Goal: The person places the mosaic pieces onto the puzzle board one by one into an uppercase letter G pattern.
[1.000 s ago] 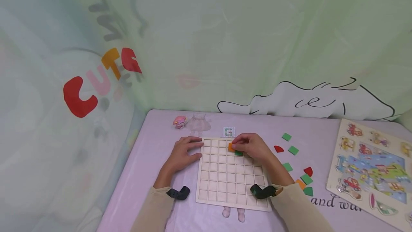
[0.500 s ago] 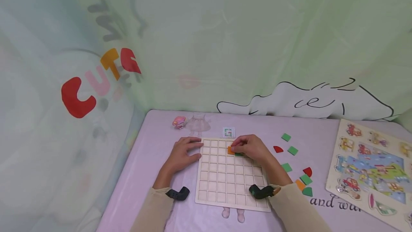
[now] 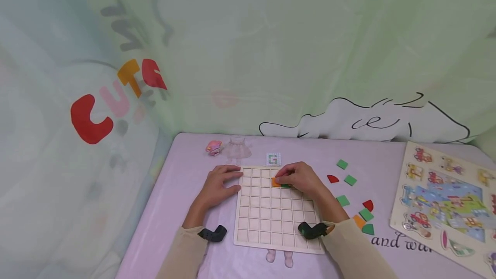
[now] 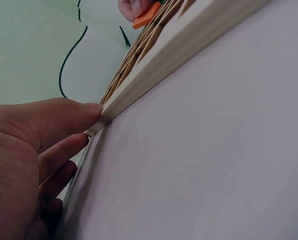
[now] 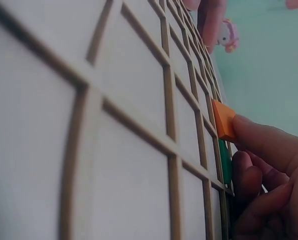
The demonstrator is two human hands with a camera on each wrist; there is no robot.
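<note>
A pale wooden grid board [image 3: 265, 226] lies flat before me. My right hand [image 3: 302, 178] pinches an orange square tile [image 3: 275, 182] between thumb and fingers, at the second row from the far edge. In the right wrist view the orange tile [image 5: 224, 120] stands tilted against the grid ribs. Beside it a green tile [image 5: 225, 162] sits in the grid, partly hidden by the fingers in the head view. My left hand [image 3: 219, 186] rests at the board's left edge, fingers stretched and spread. The left wrist view shows its thumb [image 4: 81, 117] touching the board's rim.
Right of the board lie several loose tiles: green squares [image 3: 350, 180], red quarter-circles [image 3: 332, 178] and an orange one [image 3: 359, 221]. A small pattern card [image 3: 273, 159] and a pink figurine [image 3: 214, 147] lie beyond the board. A picture puzzle board [image 3: 399, 210] occupies the far right.
My right hand has brought the orange tile slightly nearer to me over the grid. My left hand has stayed at the board's edge. The head view has shifted slightly.
</note>
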